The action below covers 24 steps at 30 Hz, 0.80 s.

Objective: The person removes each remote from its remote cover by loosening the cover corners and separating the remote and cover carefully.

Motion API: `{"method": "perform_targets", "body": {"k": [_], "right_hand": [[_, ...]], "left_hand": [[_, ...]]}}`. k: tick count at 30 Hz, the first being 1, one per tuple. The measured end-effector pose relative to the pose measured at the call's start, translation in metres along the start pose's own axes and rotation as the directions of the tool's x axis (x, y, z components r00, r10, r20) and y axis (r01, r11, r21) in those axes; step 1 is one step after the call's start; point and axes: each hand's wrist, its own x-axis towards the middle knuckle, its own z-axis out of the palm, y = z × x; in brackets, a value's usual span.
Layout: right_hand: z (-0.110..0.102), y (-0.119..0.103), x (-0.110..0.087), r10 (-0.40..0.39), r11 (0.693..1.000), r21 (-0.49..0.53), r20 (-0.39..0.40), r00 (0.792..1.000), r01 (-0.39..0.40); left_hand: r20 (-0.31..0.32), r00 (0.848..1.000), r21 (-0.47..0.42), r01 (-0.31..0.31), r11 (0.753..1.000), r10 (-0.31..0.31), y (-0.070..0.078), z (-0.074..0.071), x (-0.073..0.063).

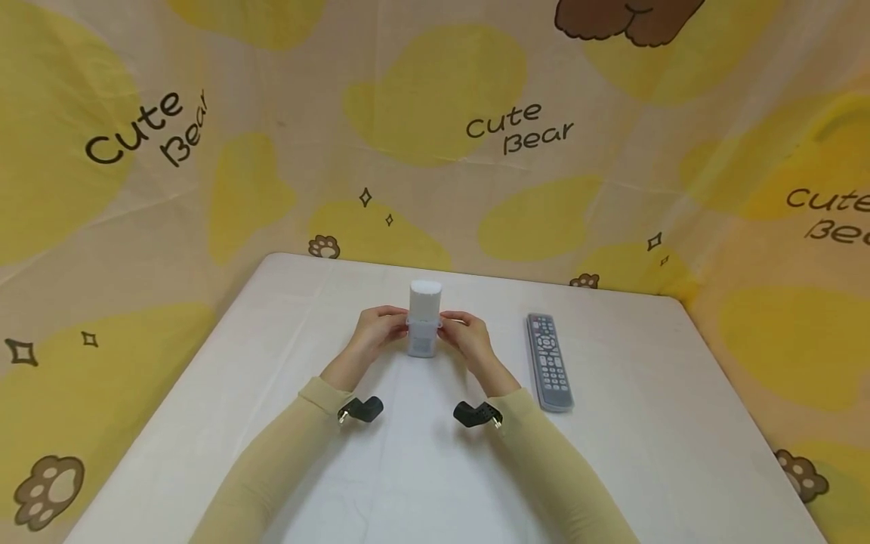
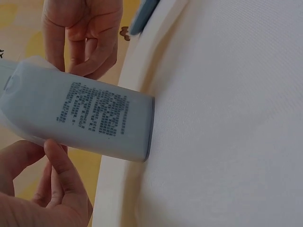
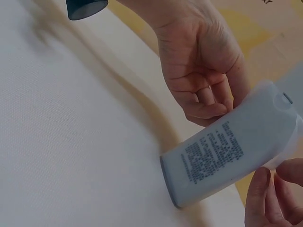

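Left hand (image 1: pixel 381 330) and right hand (image 1: pixel 469 338) pinch the translucent sleeve (image 1: pixel 422 338) around the white container (image 1: pixel 425 302), grey remote (image 1: pixel 549 363) lying to the right!

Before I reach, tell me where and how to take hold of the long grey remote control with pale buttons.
Best gripped across the middle of the remote control, probably from above, by its two long edges. It lies flat on the white tabletop, buttons up, narrow from side to side; the bare right hand is nearer but holds the tall white case.
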Motion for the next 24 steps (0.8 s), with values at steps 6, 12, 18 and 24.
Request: {"method": "perform_targets", "body": {"k": [6, 12, 18, 24], "right_hand": [[-0.002, -0.005, -0.004, -0.031, 0.999, 0.009, 0.004, 1.000, 0.031], [-0.007, -0.013, -0.009, -0.115, 0.993, 0.020, 0.019, 0.993, 0.114], [-0.011, -0.029, -0.021, -0.153, 0.988, 0.010, 0.028, 0.988, 0.152], [-0.014, -0.050, -0.035, -0.157, 0.984, -0.076, 0.064, 0.985, 0.162]], "left_hand": [[0.008, 1.000, -0.008, -0.006, 1.000, 0.006, 0.000, 0.001, -0.002], [0.003, 1.000, -0.029, -0.018, 0.999, 0.019, 0.000, 0.002, -0.003], [-0.011, 1.000, -0.058, -0.025, 0.998, 0.024, 0.000, 0.002, -0.003], [-0.050, 0.997, -0.154, -0.066, 0.986, 0.058, -0.002, 0.004, -0.005]]}}
